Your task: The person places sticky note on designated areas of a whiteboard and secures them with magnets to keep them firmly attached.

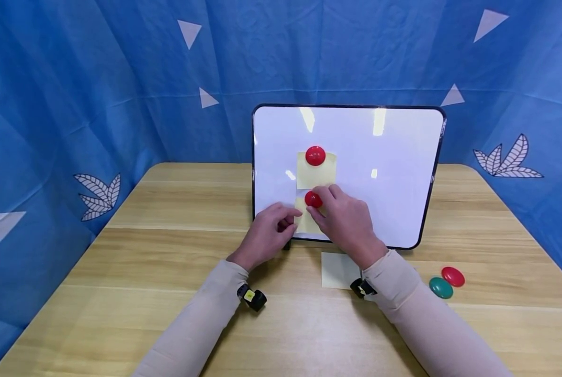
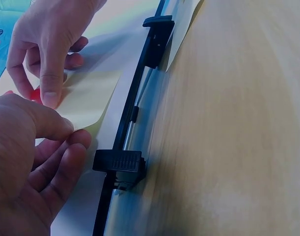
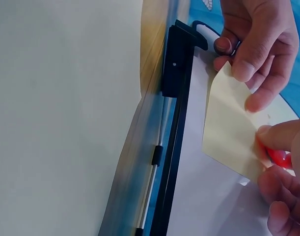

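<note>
Yellow paper note (image 1: 306,222), low on the whiteboard (image 1: 394,173), close to its bottom edge, one corner lifted off the surface in the wrist views. Red magnet (image 1: 313,199) at the note's top edge, pinched between thumb and fingertips of the right hand (image 1: 344,220). Left hand (image 1: 267,235) just beside, thumb and forefinger pinching the note's left edge, other fingers curled under. Both hands close together, nearly touching over the note.

Directly above on the board, a second yellow note (image 1: 316,173) pinned flat by another red magnet (image 1: 315,155). Board upright, leaning back a little, black-framed, held on black clip feet (image 2: 119,162) at its lower edge.

On the wooden table (image 1: 144,293) in front of the board, a loose yellow note (image 1: 338,269), partly hidden under the right wrist. Farther right, well apart from the hands, a green magnet (image 1: 440,287) and a red magnet (image 1: 452,276) lying touching each other. Beige sleeves (image 1: 201,324) on both arms, a small black device strapped at each wrist. Blue cloth (image 1: 97,78) with white leaves and triangles behind and to the sides.
</note>
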The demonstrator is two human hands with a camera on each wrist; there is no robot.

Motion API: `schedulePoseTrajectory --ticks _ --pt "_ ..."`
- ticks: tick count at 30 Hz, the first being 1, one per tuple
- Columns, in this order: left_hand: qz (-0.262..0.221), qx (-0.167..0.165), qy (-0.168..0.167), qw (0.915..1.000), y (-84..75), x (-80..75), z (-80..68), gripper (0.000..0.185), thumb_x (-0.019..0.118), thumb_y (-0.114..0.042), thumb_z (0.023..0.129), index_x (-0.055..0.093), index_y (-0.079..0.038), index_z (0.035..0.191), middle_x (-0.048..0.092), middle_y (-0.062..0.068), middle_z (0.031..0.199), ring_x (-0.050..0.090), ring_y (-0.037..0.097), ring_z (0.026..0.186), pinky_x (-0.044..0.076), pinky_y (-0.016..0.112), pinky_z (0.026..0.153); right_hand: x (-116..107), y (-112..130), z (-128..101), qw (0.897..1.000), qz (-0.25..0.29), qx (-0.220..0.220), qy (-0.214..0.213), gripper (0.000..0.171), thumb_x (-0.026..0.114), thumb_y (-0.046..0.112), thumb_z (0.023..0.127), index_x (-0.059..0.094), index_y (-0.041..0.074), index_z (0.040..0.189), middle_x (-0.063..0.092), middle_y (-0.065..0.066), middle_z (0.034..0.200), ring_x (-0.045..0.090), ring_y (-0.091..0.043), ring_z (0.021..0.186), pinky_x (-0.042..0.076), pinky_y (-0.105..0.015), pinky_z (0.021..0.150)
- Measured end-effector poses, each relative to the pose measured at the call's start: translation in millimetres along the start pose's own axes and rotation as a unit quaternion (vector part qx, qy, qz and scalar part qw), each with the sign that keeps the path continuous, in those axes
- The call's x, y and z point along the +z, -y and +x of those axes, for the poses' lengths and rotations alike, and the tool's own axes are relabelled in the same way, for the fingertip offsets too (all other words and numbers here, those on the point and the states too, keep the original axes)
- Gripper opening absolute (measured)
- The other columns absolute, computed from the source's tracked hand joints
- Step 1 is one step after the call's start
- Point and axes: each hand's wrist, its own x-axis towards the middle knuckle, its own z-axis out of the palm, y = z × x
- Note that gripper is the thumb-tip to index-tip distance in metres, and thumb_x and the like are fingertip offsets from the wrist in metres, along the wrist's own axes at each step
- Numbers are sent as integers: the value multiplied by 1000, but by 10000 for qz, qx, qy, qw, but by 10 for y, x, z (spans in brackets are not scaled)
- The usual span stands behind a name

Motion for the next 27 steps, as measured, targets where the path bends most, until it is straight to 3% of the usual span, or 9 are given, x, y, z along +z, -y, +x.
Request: schedulePoseTrajectory --ticks 20,27 --pt "-54 163 -41 9998 12 -10 6 30 75 -3 89 71 -10 119 60 -4 95 59 9 84 54 21 77 -9 -16 5 9999 21 -95 -71 35 80 19 85 62 7 113 65 -9 88 59 -18 59 52 -32 49" --pt "-123 259 -52 9996 23 -8 7 29 74 -3 90 71 -9 118 61 -4 94 60 8 83 54 21 76 -43 -24 -4 9998 173 -81 103 38 79 18 85 61 6 117 68 -11 95 62 -18 64 53 -31 52"
